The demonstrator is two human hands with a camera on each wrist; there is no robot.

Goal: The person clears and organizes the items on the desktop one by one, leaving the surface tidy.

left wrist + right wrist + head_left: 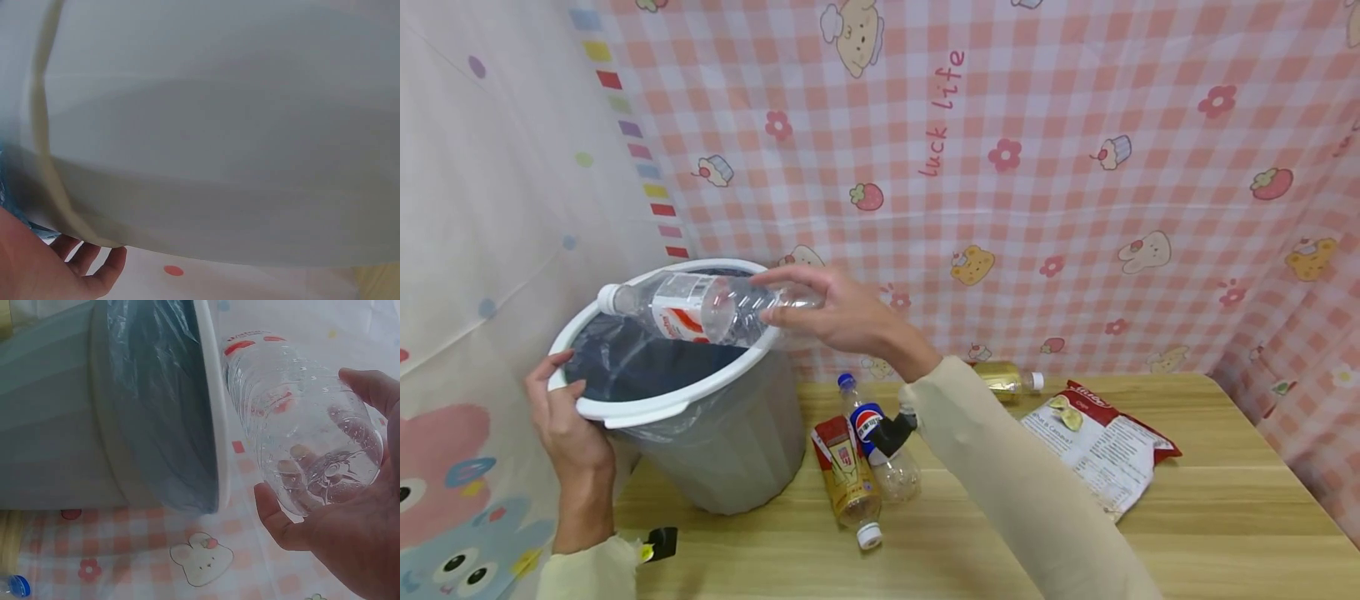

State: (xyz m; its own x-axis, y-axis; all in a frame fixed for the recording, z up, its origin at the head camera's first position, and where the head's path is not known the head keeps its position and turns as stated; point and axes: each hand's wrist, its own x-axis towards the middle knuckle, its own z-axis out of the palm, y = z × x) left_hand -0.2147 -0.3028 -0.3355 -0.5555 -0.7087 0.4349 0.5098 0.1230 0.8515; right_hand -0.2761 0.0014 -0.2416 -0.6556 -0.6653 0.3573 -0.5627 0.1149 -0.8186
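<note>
A clear plastic bottle (715, 310) with a white cap and a red-and-white label lies sideways above the mouth of a grey trash bin (730, 458). My right hand (842, 315) grips it round its base end, thumb and fingers on opposite sides; in the right wrist view the bottle (300, 425) looks nearly drained, with droplets inside. My left hand (567, 429) holds the bin's white rim at the near left, and the left wrist view shows its fingers (112, 269) curled at the edge. A dark liner bag (647, 354) covers the bin's inside.
On the wooden table (955, 542) right of the bin lie a bottle with a red-and-yellow label (847, 471) and a blue-capped Pepsi bottle (868, 425). Farther right are a yellowish bottle (1000, 379) and a chip bag (1097, 446). Checked cloth (1045, 200) hangs behind.
</note>
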